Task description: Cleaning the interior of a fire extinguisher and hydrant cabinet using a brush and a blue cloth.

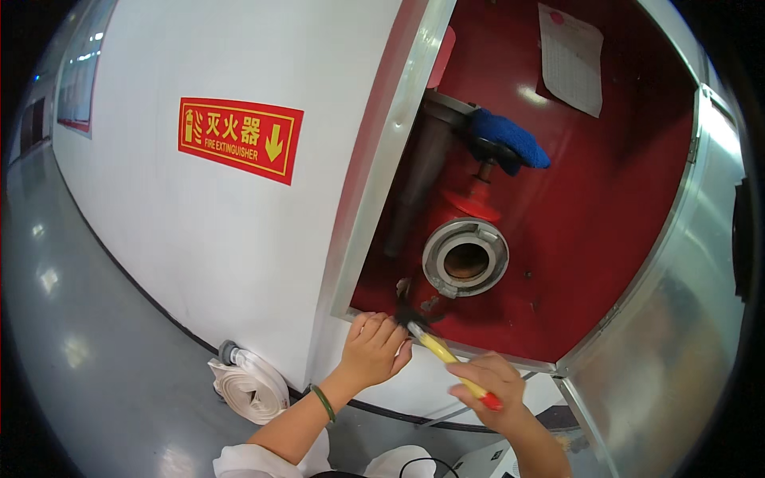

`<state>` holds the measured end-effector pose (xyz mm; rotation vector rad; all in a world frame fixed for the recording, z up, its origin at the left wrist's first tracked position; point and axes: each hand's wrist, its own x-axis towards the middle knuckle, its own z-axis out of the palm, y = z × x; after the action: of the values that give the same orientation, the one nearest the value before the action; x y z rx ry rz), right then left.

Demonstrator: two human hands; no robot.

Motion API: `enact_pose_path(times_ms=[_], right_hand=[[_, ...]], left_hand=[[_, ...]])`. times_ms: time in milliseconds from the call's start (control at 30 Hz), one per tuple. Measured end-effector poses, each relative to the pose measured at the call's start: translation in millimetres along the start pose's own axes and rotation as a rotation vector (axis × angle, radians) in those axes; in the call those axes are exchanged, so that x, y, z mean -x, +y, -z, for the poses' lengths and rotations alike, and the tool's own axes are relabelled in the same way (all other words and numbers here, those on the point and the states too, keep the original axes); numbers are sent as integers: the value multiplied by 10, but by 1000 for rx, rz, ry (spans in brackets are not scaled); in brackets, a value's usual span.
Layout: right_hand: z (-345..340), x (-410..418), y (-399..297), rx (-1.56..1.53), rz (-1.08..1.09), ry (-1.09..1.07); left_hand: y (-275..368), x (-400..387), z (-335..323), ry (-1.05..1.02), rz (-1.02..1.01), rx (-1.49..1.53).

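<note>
A hammer (440,349) with a yellow, red-ended handle is in my right hand (499,388). Its dark head, blurred, is over the lower frame of a red-lined fire hydrant cabinet (574,257), close beside my left hand's fingers. My left hand (373,352) is curled over that metal frame (502,354); whether something small is under the fingers is hidden. Just above the hammer head, a round metal hose coupling (498,263) faces outward. Over it are a red valve body (478,200) and a handwheel draped with a blue cloth (505,136).
A rolled white fire hose (254,388) lies on the grey floor (119,334) at lower left. The metal cabinet door (675,299) stands open at right. A paper sheet (571,60) hangs inside. The white wall (257,251) bears a red fire extinguisher sign (239,140).
</note>
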<state>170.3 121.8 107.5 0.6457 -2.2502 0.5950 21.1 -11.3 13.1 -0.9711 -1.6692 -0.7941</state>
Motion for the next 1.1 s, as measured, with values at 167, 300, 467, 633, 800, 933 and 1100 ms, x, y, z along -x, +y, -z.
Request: enact_pose_path(times_ms=[167, 300, 467, 633, 800, 933, 1100], right_hand=[[-362, -420, 66, 87, -31, -136], [-670, -621, 287, 104, -87, -194], [-967, -829, 548, 181, -138, -223], [-1267, -1013, 902, 218, -205, -238], [-1484, -1088, 1079, 542, -321, -340], [-1474, -1207, 853, 553, -229, -285], [-1121, -1315, 540, 729, -147, -522]], left_hand=[[-10, 93, 84, -62, -24, 72], [239, 607, 329, -162, 153, 295], [690, 2038, 390, -521, 534, 631], [693, 2664, 373, -589, 587, 695], [497, 2915, 235, -645, 742, 698], [488, 3241, 212, -811, 812, 589], [402, 2958, 387, -967, 863, 639]])
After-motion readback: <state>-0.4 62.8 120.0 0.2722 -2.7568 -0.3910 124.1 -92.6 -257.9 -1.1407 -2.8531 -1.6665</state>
